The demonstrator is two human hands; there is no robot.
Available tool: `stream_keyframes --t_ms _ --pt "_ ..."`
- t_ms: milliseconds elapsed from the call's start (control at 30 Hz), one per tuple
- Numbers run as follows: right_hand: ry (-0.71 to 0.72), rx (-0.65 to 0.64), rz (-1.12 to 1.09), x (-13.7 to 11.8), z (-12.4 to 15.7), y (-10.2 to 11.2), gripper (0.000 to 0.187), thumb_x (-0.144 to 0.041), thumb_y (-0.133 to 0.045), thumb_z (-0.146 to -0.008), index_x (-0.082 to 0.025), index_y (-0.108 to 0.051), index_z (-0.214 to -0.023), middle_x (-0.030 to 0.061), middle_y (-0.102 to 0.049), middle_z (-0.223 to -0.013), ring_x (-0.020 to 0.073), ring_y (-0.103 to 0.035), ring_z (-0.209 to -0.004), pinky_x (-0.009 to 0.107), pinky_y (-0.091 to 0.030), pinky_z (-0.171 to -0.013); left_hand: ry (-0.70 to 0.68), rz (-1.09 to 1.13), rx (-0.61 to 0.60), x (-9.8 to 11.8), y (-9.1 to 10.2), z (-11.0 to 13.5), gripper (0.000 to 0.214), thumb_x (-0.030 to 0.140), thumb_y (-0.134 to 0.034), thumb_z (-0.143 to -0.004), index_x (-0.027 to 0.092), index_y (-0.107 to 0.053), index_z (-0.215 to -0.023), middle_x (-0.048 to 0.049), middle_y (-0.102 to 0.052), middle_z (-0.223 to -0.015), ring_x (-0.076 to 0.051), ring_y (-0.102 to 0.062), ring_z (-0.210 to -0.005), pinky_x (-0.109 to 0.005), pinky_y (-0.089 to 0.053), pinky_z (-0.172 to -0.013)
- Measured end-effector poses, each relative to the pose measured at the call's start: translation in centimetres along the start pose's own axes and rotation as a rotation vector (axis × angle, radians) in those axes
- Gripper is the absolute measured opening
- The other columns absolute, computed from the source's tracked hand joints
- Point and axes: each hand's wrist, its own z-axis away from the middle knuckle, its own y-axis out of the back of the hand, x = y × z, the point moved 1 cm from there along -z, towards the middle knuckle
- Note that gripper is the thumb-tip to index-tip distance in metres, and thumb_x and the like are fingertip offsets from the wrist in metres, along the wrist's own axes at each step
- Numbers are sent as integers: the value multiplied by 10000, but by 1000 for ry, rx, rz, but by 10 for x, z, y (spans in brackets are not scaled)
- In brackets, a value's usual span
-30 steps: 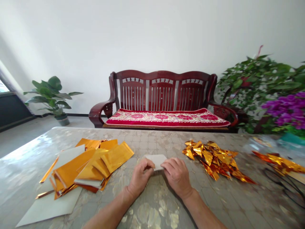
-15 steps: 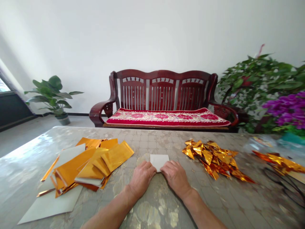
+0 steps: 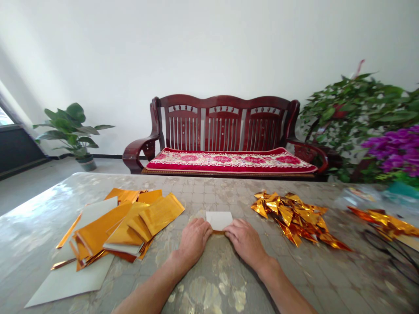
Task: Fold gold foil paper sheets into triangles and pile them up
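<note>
The left hand [image 3: 194, 240] and right hand [image 3: 245, 243] sit close together, fingers curled inward and nearly closed, gripping the near edge of a small white-backed foil sheet [image 3: 219, 220] from either side; a thin gold strip shows along that edge. Both hands rest on the desk [image 3: 209, 187], which gives the sheet firm support, and their spacing keeps the edge level. To the left of the frame lies a loose stack of gold foil sheets [image 3: 131, 224], within easy reach, with white sheets [image 3: 67, 279] beneath. To the right, a heap of folded gold foil triangles [image 3: 294, 218] lies apart from the flat stock, and more gold foil pieces [image 3: 384, 223] lie at the far right.
</note>
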Motion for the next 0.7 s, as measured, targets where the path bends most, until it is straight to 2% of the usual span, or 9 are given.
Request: stream_keyframes --t_ms 267,433,700 --pt "-91 19 -43 7 -2 -5 183 -194 -562 -923 -268 -729 -926 14 -690 -869 187 -604 -891 277 -432 -757 105 5 -16 1 1 -4 225 230 -487 -952 197 -642 -792 -33 -656 -822 -199 -594 -845 -290 -376 -720" --pt "-160 47 -53 4 -3 -8 174 -127 -551 -894 -235 -657 -979 20 -696 -935 192 -598 -924 281 -409 -782 154 6 -22 -1 0 -7 185 237 -527 -911 199 -640 -769 -26 -658 -805 -192 -599 -834 -280 -359 -711" --pt "-158 29 -15 1 -6 -11 136 -131 -538 -894 -231 -602 -828 6 -667 -855 192 -577 -869 285 -387 -750 204 -56 -62 0 2 -12 203 255 -506 -898 194 -652 -772 -48 -674 -816 -200 -611 -835 -284 -349 -709"
